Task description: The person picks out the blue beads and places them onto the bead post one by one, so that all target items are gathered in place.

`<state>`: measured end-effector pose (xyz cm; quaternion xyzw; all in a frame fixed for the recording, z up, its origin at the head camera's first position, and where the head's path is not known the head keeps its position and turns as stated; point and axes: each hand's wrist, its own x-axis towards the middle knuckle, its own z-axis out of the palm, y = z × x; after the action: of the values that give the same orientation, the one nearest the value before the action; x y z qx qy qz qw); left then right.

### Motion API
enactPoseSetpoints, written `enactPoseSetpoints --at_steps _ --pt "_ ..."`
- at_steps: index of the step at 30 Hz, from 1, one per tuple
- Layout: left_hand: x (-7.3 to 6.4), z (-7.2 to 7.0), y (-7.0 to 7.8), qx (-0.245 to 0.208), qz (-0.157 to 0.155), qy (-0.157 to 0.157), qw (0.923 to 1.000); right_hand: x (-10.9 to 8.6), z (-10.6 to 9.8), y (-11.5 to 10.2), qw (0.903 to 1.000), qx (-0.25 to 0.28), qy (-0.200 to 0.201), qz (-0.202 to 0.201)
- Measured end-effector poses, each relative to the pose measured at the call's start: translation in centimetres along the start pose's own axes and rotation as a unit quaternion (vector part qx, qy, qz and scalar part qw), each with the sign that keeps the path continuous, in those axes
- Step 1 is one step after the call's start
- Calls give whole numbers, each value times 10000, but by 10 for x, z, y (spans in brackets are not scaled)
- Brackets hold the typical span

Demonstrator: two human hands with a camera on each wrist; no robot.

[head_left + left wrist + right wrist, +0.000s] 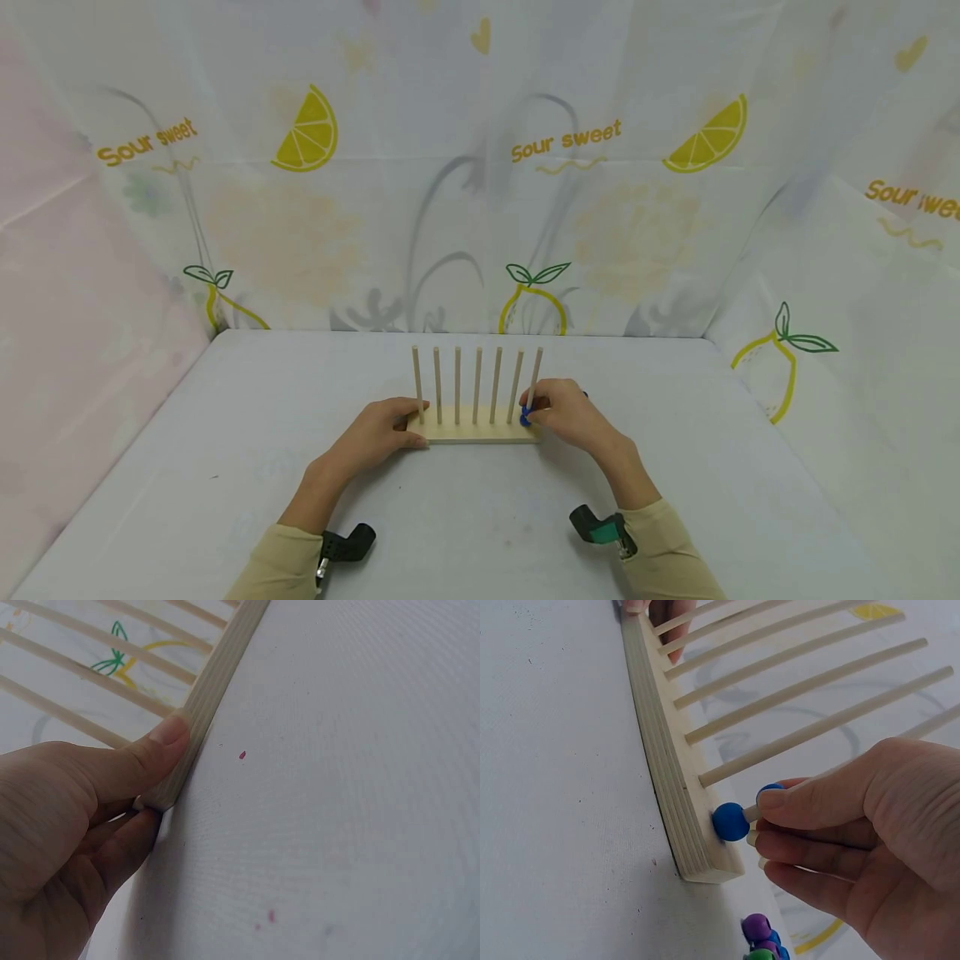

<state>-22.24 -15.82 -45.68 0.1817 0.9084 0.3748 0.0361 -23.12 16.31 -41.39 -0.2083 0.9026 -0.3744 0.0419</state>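
A pale wooden base (pixel 480 433) carries a row of several upright thin pegs (pixel 477 383). My left hand (pixel 378 429) grips the left end of the base. In the left wrist view its thumb (pixel 169 735) presses the front edge, with the other fingers behind the corner. A blue bead (pixel 730 822) sits low on the rightmost peg, close against the base. Just above it on that peg, my right hand (pixel 573 412) pinches another blue bead (pixel 768 790) between thumb and fingers. Part of this upper bead is hidden by the thumb.
Several purple, green and blue beads (pixel 757 927) lie past the base's right end. The white-covered table (pixel 465 525) reaches back to a lemon-print cloth (pixel 420 233). Black wrist cameras (pixel 351 543) stick out by each sleeve.
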Motion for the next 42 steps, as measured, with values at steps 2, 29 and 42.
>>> enactPoseSetpoints --at_steps 2,29,42 --pt "0 0 0 -19 -17 -5 10000 0 0 0 10000 -24 2 -6" --pt "1 0 -2 108 -5 11 9999 -1 0 -2 9997 -258 16 -28" --pt "0 0 -3 140 59 18 9999 -1 2 3 9998 -206 -3 -40"
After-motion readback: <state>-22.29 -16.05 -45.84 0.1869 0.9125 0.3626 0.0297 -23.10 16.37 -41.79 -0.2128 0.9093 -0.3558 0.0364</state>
